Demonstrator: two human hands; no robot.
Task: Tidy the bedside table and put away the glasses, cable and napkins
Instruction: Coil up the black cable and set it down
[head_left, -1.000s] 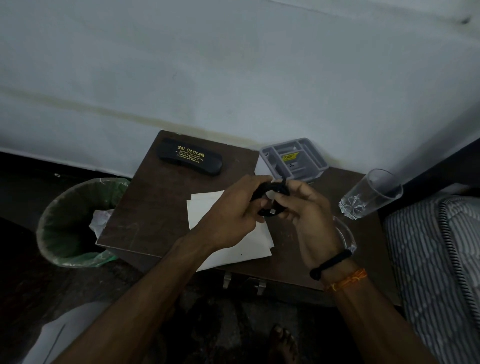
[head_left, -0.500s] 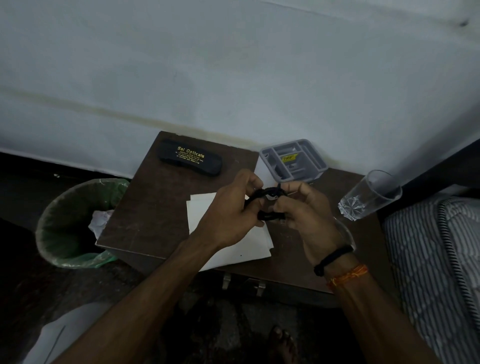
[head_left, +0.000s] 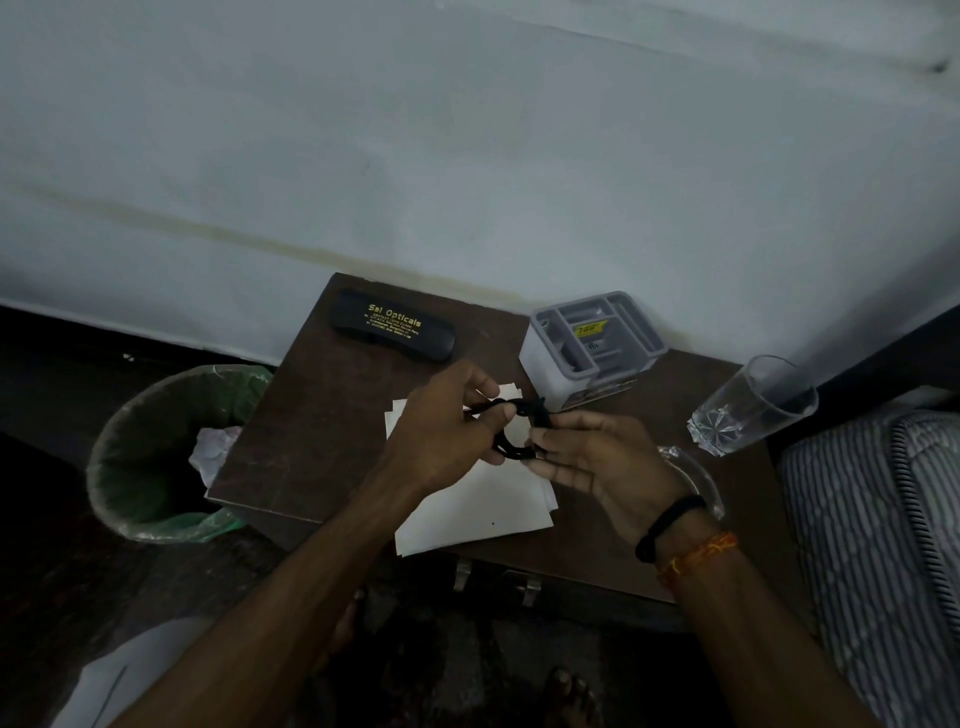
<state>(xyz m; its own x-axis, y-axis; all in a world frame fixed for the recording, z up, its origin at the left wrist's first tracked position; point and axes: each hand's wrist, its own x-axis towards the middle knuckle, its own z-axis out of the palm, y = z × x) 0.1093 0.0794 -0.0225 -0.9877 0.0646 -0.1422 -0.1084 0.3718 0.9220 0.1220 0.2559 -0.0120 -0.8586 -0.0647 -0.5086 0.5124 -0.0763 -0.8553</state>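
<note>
hands (head_left: 519, 441) drawn slightly apart, cable (head_left: 511, 428) loop wider

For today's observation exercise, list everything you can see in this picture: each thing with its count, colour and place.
table: 1, dark brown, against the wall
case: 1, black with gold print, table's far left
organiser: 1, grey, table's far side
glass: 1, clear, table's right
napkins: small stack, white, table's front, under the hands
cable: 1, black, coiled, held above the napkins
bin: 1, green liner, floor left of table
bedding: striped, right edge
left hand: grips cable
right hand: grips cable; black and orange wristbands
</note>
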